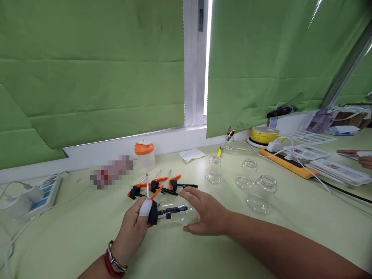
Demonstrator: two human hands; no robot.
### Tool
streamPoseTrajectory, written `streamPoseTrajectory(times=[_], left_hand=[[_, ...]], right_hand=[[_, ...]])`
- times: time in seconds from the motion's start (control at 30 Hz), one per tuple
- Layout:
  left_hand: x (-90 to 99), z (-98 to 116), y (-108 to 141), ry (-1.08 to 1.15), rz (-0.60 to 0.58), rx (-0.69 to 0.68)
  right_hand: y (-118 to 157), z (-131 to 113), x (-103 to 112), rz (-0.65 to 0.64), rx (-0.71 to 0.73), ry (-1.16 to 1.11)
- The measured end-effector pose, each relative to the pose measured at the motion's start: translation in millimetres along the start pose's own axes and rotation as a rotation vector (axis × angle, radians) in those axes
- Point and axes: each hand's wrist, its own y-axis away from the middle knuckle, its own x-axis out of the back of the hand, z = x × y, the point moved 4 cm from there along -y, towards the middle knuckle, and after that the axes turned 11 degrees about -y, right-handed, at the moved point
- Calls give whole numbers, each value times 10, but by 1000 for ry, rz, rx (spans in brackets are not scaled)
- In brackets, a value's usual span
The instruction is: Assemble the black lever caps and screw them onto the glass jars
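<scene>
My left hand (134,221), with white tape on its thumb, is closed around a black cap (153,213) with an orange lever and a metal rod sticking out. The cap sits at the mouth of a clear jar (183,217) lying on its side, and a black tube reaches into the jar. My right hand (207,213) is wrapped round the jar's base. Just beyond my hands, several similar black-and-orange cap assemblies (155,186) lie on the table. Whether the cap is fastened cannot be seen.
Clear jars (260,195) stand to the right. Farther back are an orange-lidded cup (145,155), a white tissue (192,155) and a jar of tools (229,143). A power strip (49,193) lies left, an orange one (287,162) right. Another person's hand (364,161) shows at the right edge.
</scene>
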Motion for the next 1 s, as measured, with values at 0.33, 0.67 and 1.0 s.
streamPoseTrajectory(times=[0.33,0.67,1.0], left_hand=[[-64,153,107,-82,-88,-97],[-102,89,64,-15,-138,-2],[-116,78,67,4,-146,38]], right_hand=[[-141,506,224,429,-311,-175],[-142,1065,242,454,-617,-212],[-110,1208,367,388,-682,-26]])
